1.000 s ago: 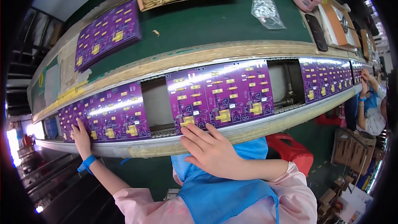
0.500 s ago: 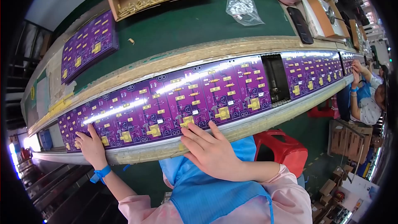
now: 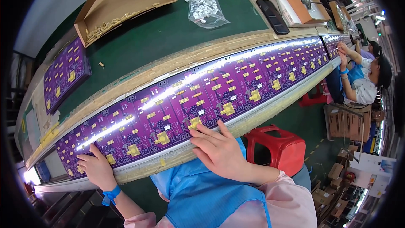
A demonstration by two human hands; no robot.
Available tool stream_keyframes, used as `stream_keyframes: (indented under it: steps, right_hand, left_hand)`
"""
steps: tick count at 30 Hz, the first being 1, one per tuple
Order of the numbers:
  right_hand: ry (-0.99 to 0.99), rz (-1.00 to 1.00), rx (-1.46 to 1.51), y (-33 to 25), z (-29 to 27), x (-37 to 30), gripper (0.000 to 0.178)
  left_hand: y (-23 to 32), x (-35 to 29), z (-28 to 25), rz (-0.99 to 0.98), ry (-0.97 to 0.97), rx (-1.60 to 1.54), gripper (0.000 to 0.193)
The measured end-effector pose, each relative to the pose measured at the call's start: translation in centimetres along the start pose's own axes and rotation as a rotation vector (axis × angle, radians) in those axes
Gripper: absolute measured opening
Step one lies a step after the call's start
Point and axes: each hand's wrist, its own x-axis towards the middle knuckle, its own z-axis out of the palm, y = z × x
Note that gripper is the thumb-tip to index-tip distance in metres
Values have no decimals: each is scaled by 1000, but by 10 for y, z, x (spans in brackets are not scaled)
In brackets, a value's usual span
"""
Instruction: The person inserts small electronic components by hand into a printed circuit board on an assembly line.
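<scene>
Since the earlier head-camera frames, the gap to the right of your middle purple circuit boards has closed, as the one to their left had before it, and with your view turning, the bench things now sit farther left.

In the head view, the boards lie flat in a near-continuous row along the rail in front of you, a thin dark gap showing toward the far right. They are thin, glossy rectangles carrying small yellow blocks, larger yellow squares and orange cylindrical parts, with a white streak of glare across them. Above runs a worn wooden strip; below, a rounded, yellowish rail with a rough surface.

Your left hand is open, fingers apart, its fingertips on the lower part of the leftmost boards. Your right hand is open too, fingers stretched and gripping nothing, fingertips at the lower edge of the middle boards.

On the smooth green bench lie a stack of purple boards, a cardboard box of brass-coloured pieces and a crinkled clear bag of whitish parts.
</scene>
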Motion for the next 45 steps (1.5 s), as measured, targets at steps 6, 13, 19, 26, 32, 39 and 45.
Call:
stream_keyframes:
  steps: [6,13,19,26,32,39,45]
  right_hand:
    - [42,29,-3,7,-5,-2,21]
    - [82,59,14,8,-10,2,14]
    - [118,102,66,15,-10,5,12]
    - [57,38,324,27,-40,23,17]
    - [143,-157,187,44,-79,103,16]
    - [155,-454,57,30,-58,250,11]
    - [336,-284,-112,26,-11,345,18]
  left_hand:
    - [11,-7,-3,18,20,45,83]
    - [15,-14,-1,72,128,203,77]
    - [29,-20,-5,49,155,110,74]
    - [17,-35,-33,97,-2,-150,70]
    - [26,-40,-112,639,-6,-670,53]
    - [134,41,-135,1015,227,-838,31]
    - [222,100,-129,949,407,-863,24]
